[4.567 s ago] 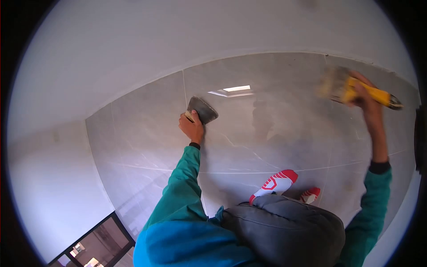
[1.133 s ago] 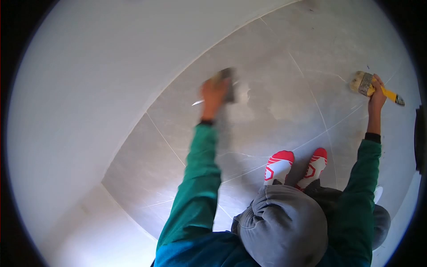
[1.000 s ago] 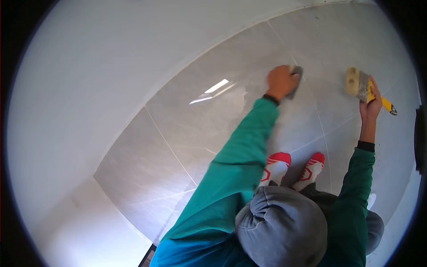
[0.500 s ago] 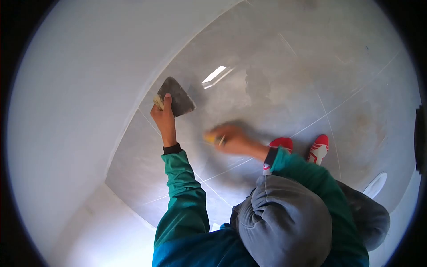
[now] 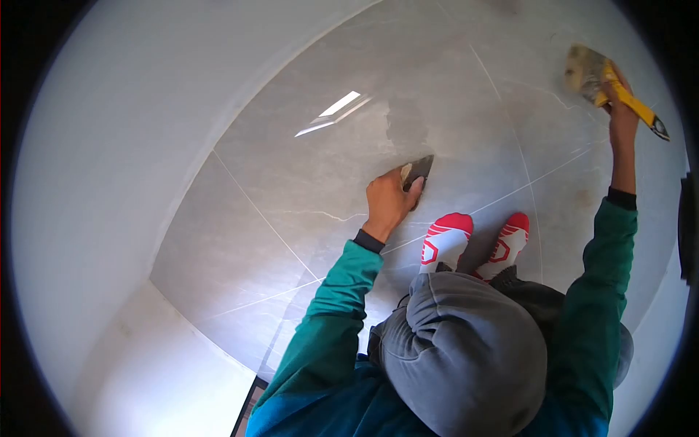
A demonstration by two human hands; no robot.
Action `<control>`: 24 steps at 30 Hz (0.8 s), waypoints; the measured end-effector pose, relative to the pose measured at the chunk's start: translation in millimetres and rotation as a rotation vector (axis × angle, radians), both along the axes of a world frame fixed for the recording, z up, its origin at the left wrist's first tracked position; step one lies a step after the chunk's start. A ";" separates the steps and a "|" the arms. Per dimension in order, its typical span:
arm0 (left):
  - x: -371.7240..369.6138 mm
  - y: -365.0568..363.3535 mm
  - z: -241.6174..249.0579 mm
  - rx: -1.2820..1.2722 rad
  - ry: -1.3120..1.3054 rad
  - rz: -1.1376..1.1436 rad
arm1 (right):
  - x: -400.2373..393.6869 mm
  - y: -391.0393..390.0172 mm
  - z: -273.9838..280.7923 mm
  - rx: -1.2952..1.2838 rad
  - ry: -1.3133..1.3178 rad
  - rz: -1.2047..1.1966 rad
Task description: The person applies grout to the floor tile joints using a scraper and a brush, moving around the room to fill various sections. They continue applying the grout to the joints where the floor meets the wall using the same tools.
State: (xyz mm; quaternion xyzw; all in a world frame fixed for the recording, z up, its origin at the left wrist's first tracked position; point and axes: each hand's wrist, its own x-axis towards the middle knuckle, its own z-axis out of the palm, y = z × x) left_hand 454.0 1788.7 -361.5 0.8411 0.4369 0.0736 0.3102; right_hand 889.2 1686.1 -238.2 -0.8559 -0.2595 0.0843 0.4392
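My left hand (image 5: 387,200) grips a flat, dark scraper-like plate (image 5: 418,170) with a pale part under the fingers. The plate is seen nearly edge-on, low over the tiled floor (image 5: 342,175) in front of my feet. Far to the right, my right hand (image 5: 619,95) is closed around a wide paintbrush (image 5: 636,106) with a yellow handle and dark end. Its pale, stained bristles (image 5: 585,69) point up and left over the floor. A darker patch (image 5: 406,125) marks the floor just beyond the plate.
My feet in red and white socks (image 5: 445,237) stand on the tiles. A white wall (image 5: 109,146) curves along the left, meeting another pale wall (image 5: 167,349) at the lower left. A bright window reflection (image 5: 338,104) lies on the floor. A dark object (image 5: 686,229) is at the right edge.
My left hand has moved right, away from the wall, and turned the plate from broad side to edge-on. My right hand has swung up and far right with the brush, which was blurred before.
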 end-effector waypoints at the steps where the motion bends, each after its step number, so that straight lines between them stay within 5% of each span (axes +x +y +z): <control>1: 0.5 3.0 7.2 -0.050 -0.004 0.034 | -2.9 1.0 2.3 0.003 -0.002 -0.009; 3: -20.4 25.9 12.4 -0.115 0.026 0.111 | -7.4 -5.0 12.2 -0.105 -0.125 0.317; 5: -56.7 71.0 21.2 -0.120 0.094 0.308 | -6.4 -10.6 20.7 -0.105 0.026 0.209; 7: -53.1 81.2 20.3 -0.050 -0.167 0.435 | 7.0 -15.0 8.4 0.401 0.431 0.102; 9: 4.0 51.5 23.0 -0.048 -0.104 0.399 | -15.8 -1.6 -2.3 0.690 0.724 -0.112; 11: 77.5 10.5 -7.2 0.156 -0.097 0.304 | -38.5 4.3 -37.0 0.600 0.807 -0.005; 14: 167.8 1.1 10.3 -0.156 -0.006 0.059 | -54.4 24.3 -29.3 0.503 0.791 0.127; 19: 124.8 85.6 -6.1 -0.002 -0.116 0.235 | -26.5 8.4 17.1 0.579 0.821 0.263; 24: 63.4 162.1 15.5 0.025 -0.256 0.239 | -54.5 -2.0 -17.2 0.161 0.816 0.496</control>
